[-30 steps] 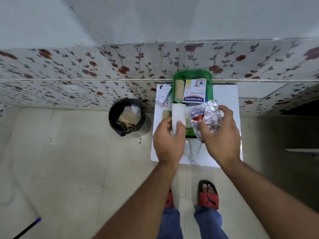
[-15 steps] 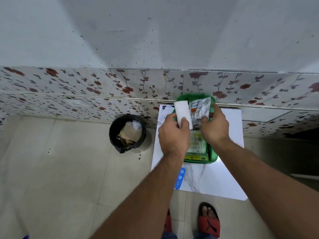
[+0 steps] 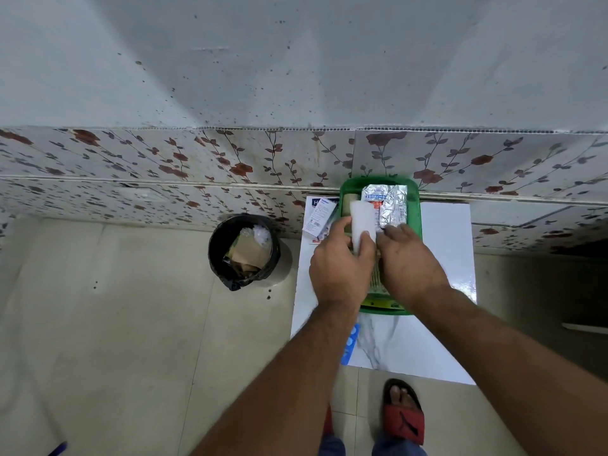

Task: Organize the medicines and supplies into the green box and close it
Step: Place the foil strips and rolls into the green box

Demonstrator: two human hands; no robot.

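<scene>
The green box (image 3: 415,222) stands open on a small white table (image 3: 444,245) against the wall. Silver foil medicine packets (image 3: 391,205) lie flat in its far half, beside a beige roll (image 3: 348,200). My left hand (image 3: 339,268) grips a white roll (image 3: 362,222) upright over the box's left side. Over the middle of the box is my right hand (image 3: 409,261), its fingertips touching the near edge of the foil packets without gripping them. A cotton-bud pack (image 3: 376,283) shows between my hands. A small white medicine carton (image 3: 320,215) and a blue blister strip (image 3: 349,345) lie on the table left of the box.
A black bin (image 3: 243,255) with paper waste stands on the floor left of the table. The flowered tile wall runs right behind the box. My feet in red sandals (image 3: 403,414) are at the table's near edge.
My right hand carried the foil packets over the box, laid them in its far half and drew back. My left hand has kept the white roll over the box. The camera tilted up.
</scene>
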